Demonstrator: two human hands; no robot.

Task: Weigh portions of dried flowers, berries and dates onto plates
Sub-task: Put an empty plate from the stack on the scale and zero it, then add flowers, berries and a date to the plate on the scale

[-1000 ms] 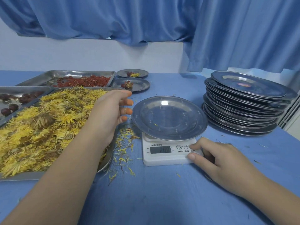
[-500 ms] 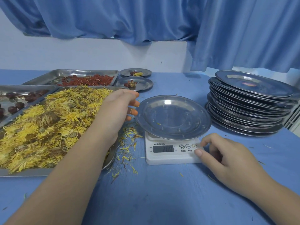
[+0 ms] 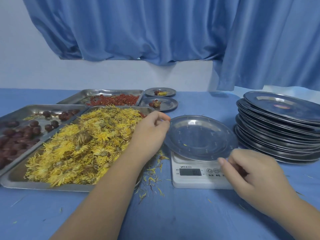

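L arm (image 3: 103, 196): showing bare, running to frame bottom.
R arm (image 3: 297, 212): showing bare, running off btm-right corner.
L hand (image 3: 150, 131): showing bare.
R hand (image 3: 252, 175): showing bare; index nail (image 3: 221, 160) looking short, rounded.

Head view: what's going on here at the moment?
A person is weighing portions. An almost bare plate sits on the scale. The right hand is at the scale's buttons; the left hand, fingers curled, is over the flower tray beside the plate; whether it holds anything is unclear. Two filled plates stand at the back.
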